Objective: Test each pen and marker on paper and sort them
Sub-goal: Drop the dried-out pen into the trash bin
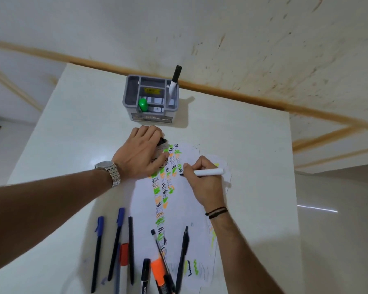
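My right hand (202,179) grips a white marker (209,172), its black tip touching the paper (191,209) beside rows of green, orange and black scribbles. My left hand (141,154) presses on the paper's far left corner, with a black cap (162,141) pinched under its fingers. Several pens and markers lie near the front edge: two blue-capped pens (98,251), a red-capped marker (123,254), an orange highlighter (158,270) and black pens (183,255). A grey organiser (151,102) at the back holds a green highlighter (143,105) and a black-capped white marker (174,81).
The white table (72,124) ends at a wall behind the organiser, with an orange-brown strip along it. The table's right edge drops off to a pale floor (338,230). A metal watch (109,172) sits on my left wrist.
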{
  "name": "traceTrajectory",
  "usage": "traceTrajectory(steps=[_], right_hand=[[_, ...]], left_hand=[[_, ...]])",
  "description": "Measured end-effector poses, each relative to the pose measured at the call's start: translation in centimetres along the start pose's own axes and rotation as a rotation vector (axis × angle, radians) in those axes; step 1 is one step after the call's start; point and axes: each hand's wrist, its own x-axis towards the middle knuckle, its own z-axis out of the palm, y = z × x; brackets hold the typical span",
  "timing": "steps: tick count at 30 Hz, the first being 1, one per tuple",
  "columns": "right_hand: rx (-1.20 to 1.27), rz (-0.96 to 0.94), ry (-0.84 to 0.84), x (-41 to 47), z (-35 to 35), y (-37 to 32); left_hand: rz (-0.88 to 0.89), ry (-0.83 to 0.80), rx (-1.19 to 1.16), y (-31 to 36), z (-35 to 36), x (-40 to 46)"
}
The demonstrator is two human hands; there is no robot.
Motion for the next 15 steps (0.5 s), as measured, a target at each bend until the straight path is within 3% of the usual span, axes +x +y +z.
traceTrajectory(steps=[15], right_hand=[[-0.057, -0.068, 0.097, -0.60, 0.46, 0.05]], left_hand=[[-0.009, 0.047, -0.022, 0.14, 0.12, -0.24]])
